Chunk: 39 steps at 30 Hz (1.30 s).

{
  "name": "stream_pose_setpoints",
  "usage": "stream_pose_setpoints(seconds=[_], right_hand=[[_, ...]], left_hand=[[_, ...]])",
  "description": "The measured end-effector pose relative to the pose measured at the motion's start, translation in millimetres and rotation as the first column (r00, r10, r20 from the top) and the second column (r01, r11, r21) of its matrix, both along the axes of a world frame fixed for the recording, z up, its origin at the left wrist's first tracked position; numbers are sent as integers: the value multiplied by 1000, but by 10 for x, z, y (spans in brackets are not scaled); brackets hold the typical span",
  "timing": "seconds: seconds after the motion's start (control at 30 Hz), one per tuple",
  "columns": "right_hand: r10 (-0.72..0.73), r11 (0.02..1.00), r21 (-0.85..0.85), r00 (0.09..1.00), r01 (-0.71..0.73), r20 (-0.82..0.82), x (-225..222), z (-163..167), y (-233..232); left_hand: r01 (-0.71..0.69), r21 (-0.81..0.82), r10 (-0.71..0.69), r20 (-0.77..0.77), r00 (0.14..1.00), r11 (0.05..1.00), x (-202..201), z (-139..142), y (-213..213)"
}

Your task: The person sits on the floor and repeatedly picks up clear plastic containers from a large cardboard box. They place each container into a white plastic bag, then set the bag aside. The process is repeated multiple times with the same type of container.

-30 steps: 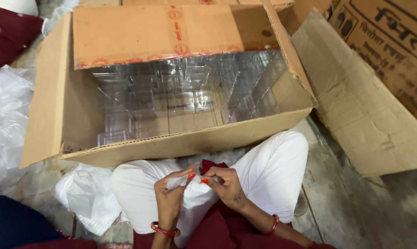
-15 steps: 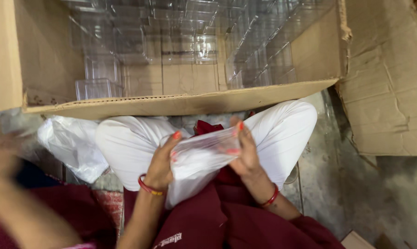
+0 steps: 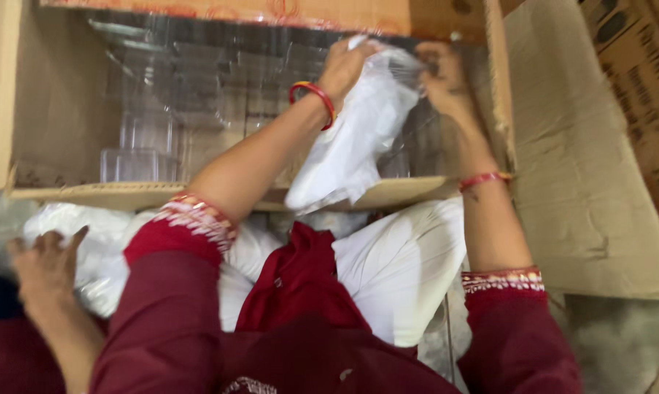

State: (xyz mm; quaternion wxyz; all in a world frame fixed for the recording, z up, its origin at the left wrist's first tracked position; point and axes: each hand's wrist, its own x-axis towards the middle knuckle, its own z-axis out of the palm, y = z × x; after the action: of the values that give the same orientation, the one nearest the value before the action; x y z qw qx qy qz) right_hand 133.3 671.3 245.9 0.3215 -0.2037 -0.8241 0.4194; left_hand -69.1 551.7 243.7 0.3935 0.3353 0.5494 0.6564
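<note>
Head view shows the left hand (image 3: 347, 62) and right hand (image 3: 446, 76) pinching a clear plastic bag (image 3: 358, 142) (mouth up) over the cardboard box (image 3: 67, 109) near its right wall

Translucent white plastic bag (image 3: 358, 138), brown cardboard box (image 3: 59, 109), maroon sleeves (image 3: 169, 306), red bangle (image 3: 313, 96)

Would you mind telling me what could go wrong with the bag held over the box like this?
1. Both hands, left hand and right hand, grip only the top of the plastic bag; it might slip or tear.
2. Its hanging end could snag on the box edge.
3. Reaching in may knock the clear containers.
</note>
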Motion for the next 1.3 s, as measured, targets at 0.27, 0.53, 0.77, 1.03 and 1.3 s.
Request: stream_pose_setpoints(seconds=[0.27,0.53,0.77,1.03,1.3], right_hand=[[-490,761,599,826,248,280,-310,-431,290],[-563,731,602,784,323,263,-381,-129,-23],[-399,853,437,897,285,193,-270,-201,18],[-233,911,-343,972,228,26,-242,-255,37],[-233,944,-305,913,129,-335,153,531,-988]], left_hand=[[-185,-474,127,-152,980,861,160,-1196,607],[-161,-486,209,47,977,859,155,-1068,455],[-199,-436,237,32,971,877,149,-678,131],[-361,-210,382,70,922,909,251,-238,-119],[-180,347,268,-226,937,920,281,545,-601]])
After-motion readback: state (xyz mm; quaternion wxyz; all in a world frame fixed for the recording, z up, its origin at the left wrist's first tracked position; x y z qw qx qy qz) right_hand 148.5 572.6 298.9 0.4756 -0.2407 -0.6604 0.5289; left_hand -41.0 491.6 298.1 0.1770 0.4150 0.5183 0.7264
